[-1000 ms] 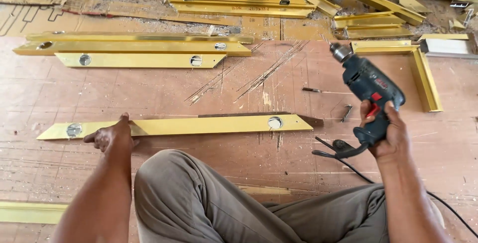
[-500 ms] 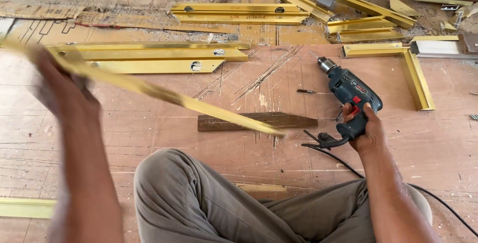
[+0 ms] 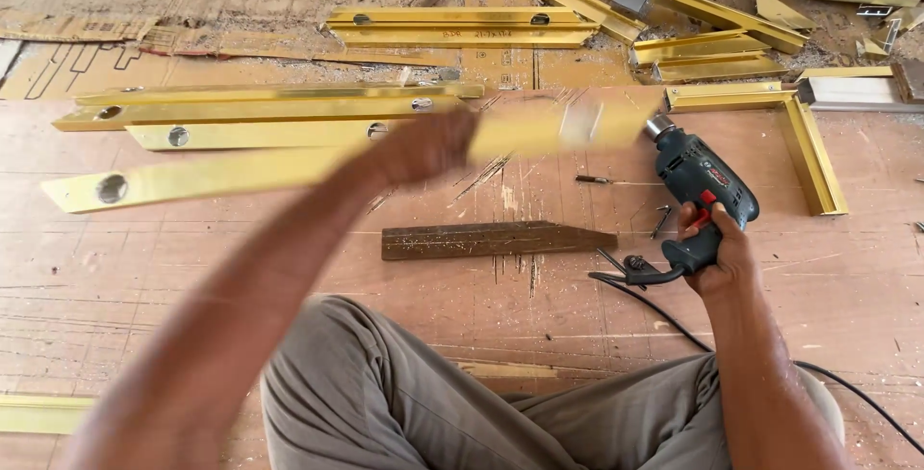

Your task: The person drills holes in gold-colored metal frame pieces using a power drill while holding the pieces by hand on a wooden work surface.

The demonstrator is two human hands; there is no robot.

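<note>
My left hand (image 3: 423, 146) grips a long gold metal profile (image 3: 221, 174) near its middle and holds it above the wooden floor, blurred by motion; round holes show near its ends. My right hand (image 3: 714, 244) is closed on the handle of a dark blue corded power drill (image 3: 701, 186), its chuck pointing up and left towards the profile's right end. A dark wooden strip (image 3: 496, 239) lies on the floor below the profile, in front of my knees.
Two more gold profiles (image 3: 260, 114) lie side by side behind the held one, another pair (image 3: 462, 27) farther back. An L-shaped gold frame corner (image 3: 808, 152) sits right. Offcuts and scraps (image 3: 712, 42) litter the back. The drill's black cord (image 3: 674, 321) trails past my right leg.
My left hand picked the profile up off the dark wooden strip, swung it up to the left, then carried it farther back across the floor. The drill hand dropped slightly and stayed right.
</note>
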